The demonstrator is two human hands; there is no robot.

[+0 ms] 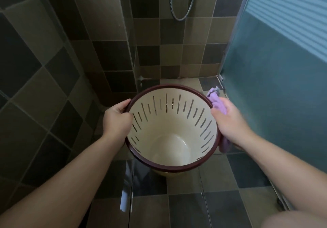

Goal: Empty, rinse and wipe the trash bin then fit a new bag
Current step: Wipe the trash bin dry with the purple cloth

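Note:
A cream plastic trash bin (172, 142) with slotted walls and a dark red rim is held up in front of me, its mouth facing the camera. Nothing lies inside it. My left hand (117, 119) grips the rim on the left, thumb inside the bin. My right hand (230, 119) holds a purple cloth (216, 101) against the outside of the bin's right wall, with the thumb over the rim. More of the cloth hangs out below the hand.
I stand in a tiled shower corner. A glass partition (129, 50) rises just behind the bin. A frosted teal door (276, 86) stands at the right. A metal shower hose (182, 15) hangs on the back wall. The dark floor tiles (185, 208) look wet.

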